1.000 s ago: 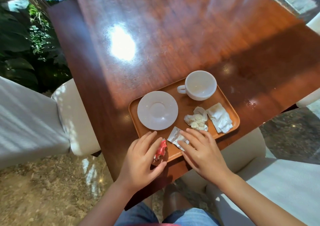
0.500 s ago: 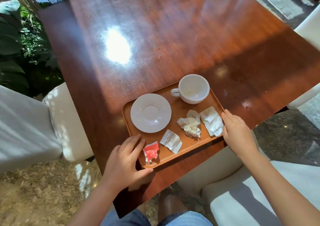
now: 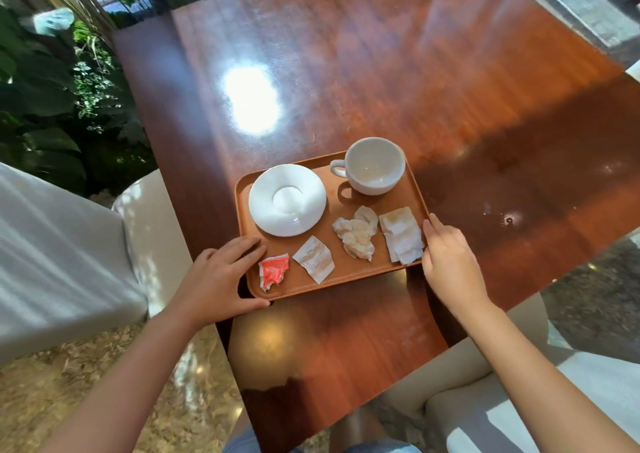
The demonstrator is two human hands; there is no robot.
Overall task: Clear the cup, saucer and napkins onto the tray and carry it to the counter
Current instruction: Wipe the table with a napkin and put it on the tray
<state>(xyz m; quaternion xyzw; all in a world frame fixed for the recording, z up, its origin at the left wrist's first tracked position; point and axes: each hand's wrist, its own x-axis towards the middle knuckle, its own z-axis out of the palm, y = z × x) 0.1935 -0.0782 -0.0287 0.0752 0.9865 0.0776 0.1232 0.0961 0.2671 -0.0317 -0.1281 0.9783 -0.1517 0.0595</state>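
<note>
An orange-brown tray (image 3: 349, 277) lies on the glossy wooden table (image 3: 363, 71). On it stand an empty white cup (image 3: 375, 166) at the back right and a white saucer (image 3: 287, 199) at the back left. A crumpled napkin (image 3: 356, 236), a folded stained napkin (image 3: 401, 234), a white sachet (image 3: 314, 259) and a torn red sachet (image 3: 273, 270) lie along the tray's front. My left hand (image 3: 221, 276) grips the tray's left front corner, thumb under the edge. My right hand (image 3: 450, 262) holds the tray's right edge.
White upholstered chairs stand at the left (image 3: 69, 255) and at the lower right (image 3: 519, 400). Green plants (image 3: 52, 88) fill the upper left beyond the table edge. Marble floor (image 3: 52, 400) shows below. My knees in jeans (image 3: 277, 445) are at the bottom.
My right hand left the white sachet and moved to the tray's right edge. My left hand let go of the red sachet and took the tray's left corner. The camera rose.
</note>
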